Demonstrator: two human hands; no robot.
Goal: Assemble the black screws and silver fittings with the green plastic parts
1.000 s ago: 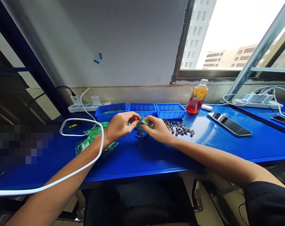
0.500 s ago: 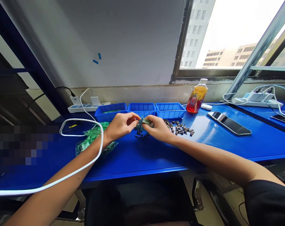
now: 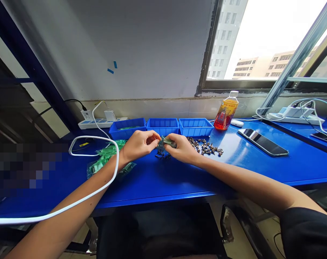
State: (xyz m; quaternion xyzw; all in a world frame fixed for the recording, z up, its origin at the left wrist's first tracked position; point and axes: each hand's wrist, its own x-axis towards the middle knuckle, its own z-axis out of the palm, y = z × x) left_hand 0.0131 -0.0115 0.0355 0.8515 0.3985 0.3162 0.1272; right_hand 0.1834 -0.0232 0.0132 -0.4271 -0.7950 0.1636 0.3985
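Between my fingertips is a small clear greenish plastic bag (image 3: 161, 143). My right hand (image 3: 183, 149) is closed on it, thumb and fingers pinching its right side. My left hand (image 3: 140, 144) is closed too, thumb and index finger pinched together at the bag's left edge. What sits inside the bag is too small to make out. Dark screws (image 3: 160, 155) lie on the blue table just below my hands. A wider scatter of brownish screws (image 3: 206, 147) spreads to the right of my right hand. Under my left forearm lies a pile of green plastic bags (image 3: 106, 156).
Three blue bins (image 3: 163, 124) stand in a row behind my hands. Farther right are a drink bottle (image 3: 226, 111) and a phone (image 3: 263, 142). A white cable (image 3: 116, 158) loops across my left forearm. Power strips (image 3: 98, 123) lie along the wall.
Both hands keep their place and their pinch, with only slight finger movement at the bag. The view has shifted very slightly.
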